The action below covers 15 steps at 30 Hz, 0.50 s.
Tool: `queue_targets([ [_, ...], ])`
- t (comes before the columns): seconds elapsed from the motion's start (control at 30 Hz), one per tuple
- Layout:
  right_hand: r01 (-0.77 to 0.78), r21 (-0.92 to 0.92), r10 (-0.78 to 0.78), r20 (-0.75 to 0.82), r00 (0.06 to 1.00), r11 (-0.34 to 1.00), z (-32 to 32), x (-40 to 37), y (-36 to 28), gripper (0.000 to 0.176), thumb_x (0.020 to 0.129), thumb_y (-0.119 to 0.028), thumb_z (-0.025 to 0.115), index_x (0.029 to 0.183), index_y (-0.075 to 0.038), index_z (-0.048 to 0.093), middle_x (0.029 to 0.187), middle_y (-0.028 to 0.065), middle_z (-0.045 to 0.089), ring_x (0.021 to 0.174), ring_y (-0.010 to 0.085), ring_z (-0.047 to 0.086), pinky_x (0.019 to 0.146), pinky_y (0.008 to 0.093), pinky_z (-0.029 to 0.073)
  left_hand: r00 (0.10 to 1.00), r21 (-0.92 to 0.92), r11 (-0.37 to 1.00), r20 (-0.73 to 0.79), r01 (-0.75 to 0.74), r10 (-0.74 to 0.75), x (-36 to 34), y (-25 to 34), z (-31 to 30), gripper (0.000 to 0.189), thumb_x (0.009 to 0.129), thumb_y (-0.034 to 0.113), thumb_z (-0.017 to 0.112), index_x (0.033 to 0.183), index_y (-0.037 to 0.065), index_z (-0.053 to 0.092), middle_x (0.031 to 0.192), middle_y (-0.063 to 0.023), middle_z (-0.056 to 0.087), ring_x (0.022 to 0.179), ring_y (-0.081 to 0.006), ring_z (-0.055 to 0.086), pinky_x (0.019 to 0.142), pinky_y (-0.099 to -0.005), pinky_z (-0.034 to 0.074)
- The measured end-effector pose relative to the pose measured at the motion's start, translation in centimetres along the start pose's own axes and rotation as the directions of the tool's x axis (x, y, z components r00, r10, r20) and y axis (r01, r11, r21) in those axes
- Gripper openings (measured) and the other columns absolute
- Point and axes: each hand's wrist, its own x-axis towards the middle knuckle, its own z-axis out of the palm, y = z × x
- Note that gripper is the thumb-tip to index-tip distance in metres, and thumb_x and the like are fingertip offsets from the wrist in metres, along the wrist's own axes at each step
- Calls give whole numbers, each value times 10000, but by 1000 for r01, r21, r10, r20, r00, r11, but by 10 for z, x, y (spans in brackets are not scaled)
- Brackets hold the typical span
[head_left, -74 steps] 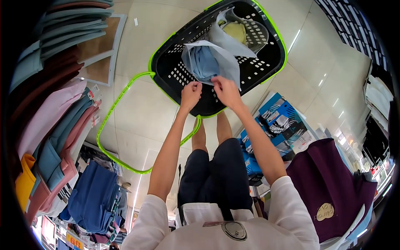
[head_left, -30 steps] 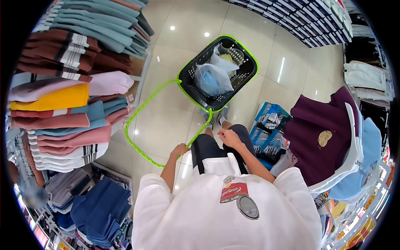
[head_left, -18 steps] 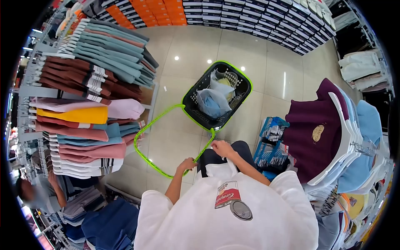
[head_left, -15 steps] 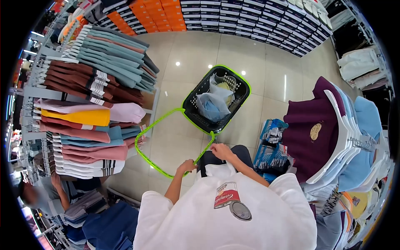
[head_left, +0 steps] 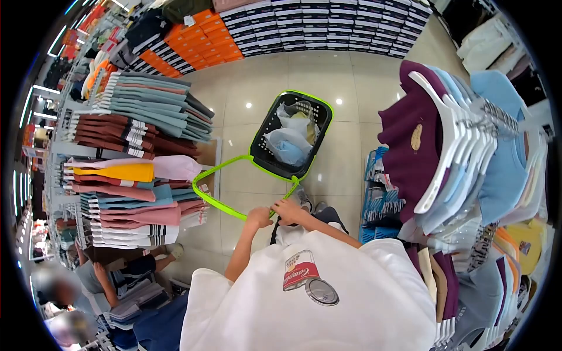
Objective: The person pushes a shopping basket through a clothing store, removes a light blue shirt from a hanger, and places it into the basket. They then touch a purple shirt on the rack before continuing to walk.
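Observation:
A black shopping basket (head_left: 260, 143) with a bright green rim stands on the floor ahead of me. In it lie clear plastic bags (head_left: 290, 146) with pale blue and yellowish contents. Its long green handle (head_left: 206, 196) is swung out toward me. Fingers curled, my left hand (head_left: 258, 217) grips the handle's near bar. My right hand (head_left: 288, 211) is closed at the handle's corner, right beside the left one; its fingertips are partly hidden.
Racks of hanging garments (head_left: 158, 123) line the left. At right hang purple and blue shirts (head_left: 410, 140) above blue packages (head_left: 377, 199). Stacked shoe boxes (head_left: 328, 26) form the far edge. Another person's arm (head_left: 105, 284) shows at lower left.
My right hand has moved left onto the handle, next to my left hand. The camera view has shifted, bringing more of the right-hand rack and the people at lower left into view.

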Motion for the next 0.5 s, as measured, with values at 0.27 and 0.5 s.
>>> queue_targets([
  [0.27, -104, -9, 104, 10, 995, 995, 7, -20, -22, 293, 604, -291, 644, 787, -61, 636, 789, 133, 616, 836, 301, 573, 788, 432, 401, 985, 20, 995, -136, -101, 103, -22, 15, 23, 369, 600, 226, 708, 907, 49, 605, 852, -158, 621, 808, -325, 588, 728, -404, 470],
  [0.5, -163, -51, 169, 159, 973, 985, 25, -51, -16, 271, 614, -288, 633, 729, -42, 650, 742, 160, 621, 735, 336, 599, 674, 420, 482, 980, -61, 991, -165, -122, 111, -34, 4, 43, 281, 585, 219, 690, 827, 84, 643, 807, -128, 638, 798, -294, 604, 723, -398, 474],
])
